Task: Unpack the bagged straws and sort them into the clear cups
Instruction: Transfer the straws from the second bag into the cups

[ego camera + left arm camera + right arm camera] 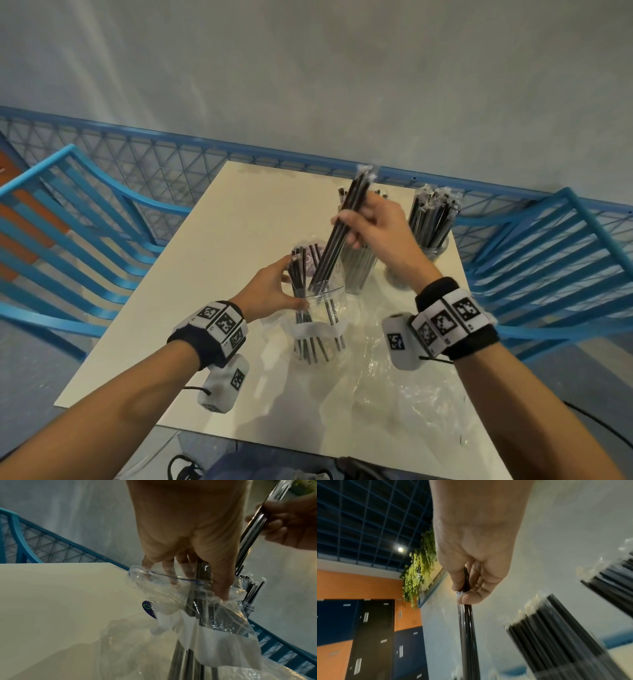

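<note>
Right hand (373, 226) pinches a small straw bundle (342, 226), long axis tilted, lower ends in the bag (318, 301) gripped by left hand (270, 291); filled cups (358, 270) just beyond right hand.

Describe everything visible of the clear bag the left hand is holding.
The clear bag is thin, crinkled transparent plastic with a white band across its lower part and a blue line along its open mouth. It stands roughly upright on the white table, with black straws inside. The left hand grips its mouth, and the right hand holds a bunch of wrapped straws angled into the opening.
</note>
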{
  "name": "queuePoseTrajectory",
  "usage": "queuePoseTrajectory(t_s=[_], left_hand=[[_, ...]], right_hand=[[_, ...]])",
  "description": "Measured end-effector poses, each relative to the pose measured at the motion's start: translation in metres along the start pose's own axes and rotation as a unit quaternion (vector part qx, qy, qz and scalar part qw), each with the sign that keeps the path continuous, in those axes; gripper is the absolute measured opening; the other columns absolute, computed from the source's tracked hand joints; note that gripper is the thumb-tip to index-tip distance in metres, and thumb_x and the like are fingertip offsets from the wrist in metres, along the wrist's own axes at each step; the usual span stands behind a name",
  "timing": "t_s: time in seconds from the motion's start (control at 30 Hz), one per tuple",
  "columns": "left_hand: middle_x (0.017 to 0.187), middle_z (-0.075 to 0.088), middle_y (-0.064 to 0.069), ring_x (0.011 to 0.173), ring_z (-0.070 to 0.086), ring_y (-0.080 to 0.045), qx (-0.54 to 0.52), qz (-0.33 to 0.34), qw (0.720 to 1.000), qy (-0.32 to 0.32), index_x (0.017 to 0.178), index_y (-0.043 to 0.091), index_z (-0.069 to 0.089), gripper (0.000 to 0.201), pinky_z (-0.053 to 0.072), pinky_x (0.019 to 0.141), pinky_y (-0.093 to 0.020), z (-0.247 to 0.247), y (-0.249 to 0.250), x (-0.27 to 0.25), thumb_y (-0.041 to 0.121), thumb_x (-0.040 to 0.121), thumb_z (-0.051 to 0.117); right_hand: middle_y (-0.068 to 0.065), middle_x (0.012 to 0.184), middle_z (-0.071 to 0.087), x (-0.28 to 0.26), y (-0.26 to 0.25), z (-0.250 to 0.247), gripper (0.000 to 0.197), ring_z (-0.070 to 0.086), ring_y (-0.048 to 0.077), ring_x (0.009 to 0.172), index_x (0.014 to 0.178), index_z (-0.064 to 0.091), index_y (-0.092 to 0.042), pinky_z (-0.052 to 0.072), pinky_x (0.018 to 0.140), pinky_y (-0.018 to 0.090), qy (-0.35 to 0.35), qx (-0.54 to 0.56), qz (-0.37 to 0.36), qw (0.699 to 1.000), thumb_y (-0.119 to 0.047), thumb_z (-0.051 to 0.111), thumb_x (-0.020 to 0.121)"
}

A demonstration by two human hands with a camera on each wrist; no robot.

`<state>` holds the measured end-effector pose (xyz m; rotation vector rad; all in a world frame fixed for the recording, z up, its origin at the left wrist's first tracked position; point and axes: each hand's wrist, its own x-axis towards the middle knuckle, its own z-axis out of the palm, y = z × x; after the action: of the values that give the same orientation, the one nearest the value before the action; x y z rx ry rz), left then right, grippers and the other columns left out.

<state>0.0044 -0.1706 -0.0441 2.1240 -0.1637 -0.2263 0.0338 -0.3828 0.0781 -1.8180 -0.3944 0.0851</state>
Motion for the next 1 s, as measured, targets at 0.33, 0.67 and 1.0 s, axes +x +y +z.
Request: queuePoseTrajectory(t_s=[0.33, 0.67, 1.0], left_hand=[[0.128, 0.059, 0.005, 0.116, 0.056, -0.021, -0.011, -0.009, 1.000, 0.003, 0.141, 0.023, 0.044, 0.084, 0.046, 0.099, -0.039, 0.000, 0.002, -0.004, 0.027, 0.069, 0.088], [0.128, 0.059, 0.005, 0.115, 0.056, -0.019, -0.004, -0.025, 1.000, 0.002, 0.141, 0.025, 0.044, 0.087, 0.046, 0.099, -0.038, 0.001, 0.002, -0.006, 0.028, 0.068, 0.089], [0.129, 0.060, 0.005, 0.115, 0.057, -0.020, 0.002, -0.034, 0.999, 0.007, 0.140, 0.025, 0.044, 0.087, 0.046, 0.101, -0.040, 0.000, 0.000, -0.008, 0.031, 0.066, 0.090]], right_hand=[[0.002, 0.085, 0.076, 0.003, -0.060, -0.132, 0.016, 0.062, 0.011, 0.055, 0.104, 0.060, -0.003, 0.051, 0.052, 0.023, 0.193, -0.008, -0.170, 0.966, -0.015, 0.061, 0.092], [0.014, 0.095, 0.068, 0.032, 0.068, -0.142, 0.020, 0.067, 0.006, 0.066, 0.109, 0.059, -0.004, 0.057, 0.062, 0.023, 0.284, -0.222, 0.031, 0.932, -0.017, 0.059, 0.094], [0.020, 0.100, 0.070, 0.035, 0.135, -0.115, 0.026, 0.072, 0.027, 0.081, 0.112, 0.059, 0.000, 0.057, 0.074, 0.034, 0.214, -0.275, 0.185, 0.919, -0.015, 0.060, 0.092]])
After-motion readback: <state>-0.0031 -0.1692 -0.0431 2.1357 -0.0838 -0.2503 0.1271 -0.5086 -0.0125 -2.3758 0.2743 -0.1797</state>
